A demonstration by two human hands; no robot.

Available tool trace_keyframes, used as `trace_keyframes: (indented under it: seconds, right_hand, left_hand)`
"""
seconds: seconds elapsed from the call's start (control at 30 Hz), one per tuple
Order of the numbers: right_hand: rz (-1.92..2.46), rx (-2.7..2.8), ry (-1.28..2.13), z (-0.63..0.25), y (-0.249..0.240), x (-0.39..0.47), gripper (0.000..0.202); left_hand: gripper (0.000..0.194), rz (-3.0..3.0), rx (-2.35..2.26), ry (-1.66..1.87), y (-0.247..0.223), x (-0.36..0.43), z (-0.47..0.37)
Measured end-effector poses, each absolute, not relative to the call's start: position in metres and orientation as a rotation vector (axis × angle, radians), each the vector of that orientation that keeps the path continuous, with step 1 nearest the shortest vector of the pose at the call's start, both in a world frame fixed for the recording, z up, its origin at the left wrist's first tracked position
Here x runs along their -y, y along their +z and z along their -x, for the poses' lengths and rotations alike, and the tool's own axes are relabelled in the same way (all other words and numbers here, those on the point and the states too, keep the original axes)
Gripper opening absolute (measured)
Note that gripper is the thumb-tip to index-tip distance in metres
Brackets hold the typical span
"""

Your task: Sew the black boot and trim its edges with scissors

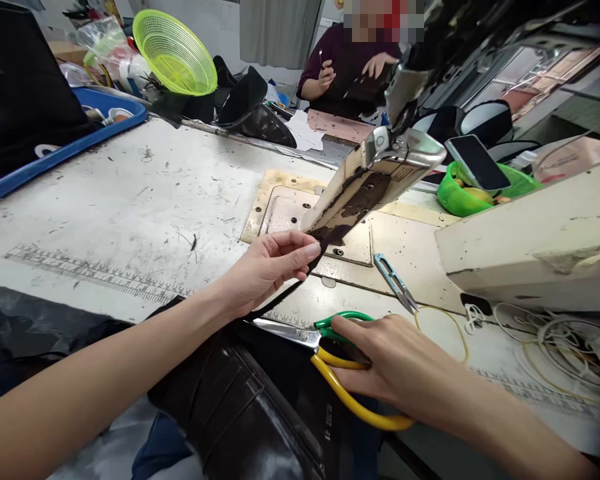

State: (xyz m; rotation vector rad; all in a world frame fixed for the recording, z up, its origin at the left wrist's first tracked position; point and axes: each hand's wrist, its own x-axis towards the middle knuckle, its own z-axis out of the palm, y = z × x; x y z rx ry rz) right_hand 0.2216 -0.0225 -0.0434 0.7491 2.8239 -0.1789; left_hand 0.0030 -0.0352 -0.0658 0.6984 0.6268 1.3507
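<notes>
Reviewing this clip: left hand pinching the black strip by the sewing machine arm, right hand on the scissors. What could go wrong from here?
1. The scissors point their blades toward the left hand and forearm; lifting them carelessly could nick skin or the black leather piece beneath.
2. The black strip is pinched only at its end by the left fingertips, so it could slip.
3. The thread snips lie open-tipped close to the right hand and might be bumped.

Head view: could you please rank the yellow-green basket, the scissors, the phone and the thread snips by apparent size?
1. Scissors, though nearest the camera
2. Basket, looks similar, so unsure
3. Phone
4. Snips
</notes>
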Motion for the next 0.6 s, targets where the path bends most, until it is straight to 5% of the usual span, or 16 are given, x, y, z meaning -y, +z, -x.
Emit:
trace_keyframes:
  seconds: [0.17, 0.3, 0.47, 0.6]
  right_hand:
    - [-0.829, -2.803, -0.313, -0.227, -0.043, 0.022, 0.029]
    - [-1.143, -2.878, -0.428, -0.292, -0.044, 0.012, 0.027]
    - [-2.053, -2.694, 0.130, -0.382, -0.050, -0.004, 0.041]
    - [-2.271, -2.598, 0.200, -0.385, -0.059, -0.013, 0.043]
  left_hand:
    - [0.014, -0.684, -0.698, 1.462, -0.065, 0.035, 0.002]
    - [0.012, -0.778, -1.107, 1.881, -0.066, 0.036, 0.008]
    - [0.017, -0.811, -1.272, 2.052, -0.070, 0.036, 0.006]
    - [0.020, -0.863, -1.321, 1.980, -0.074, 0.035, 0.004]
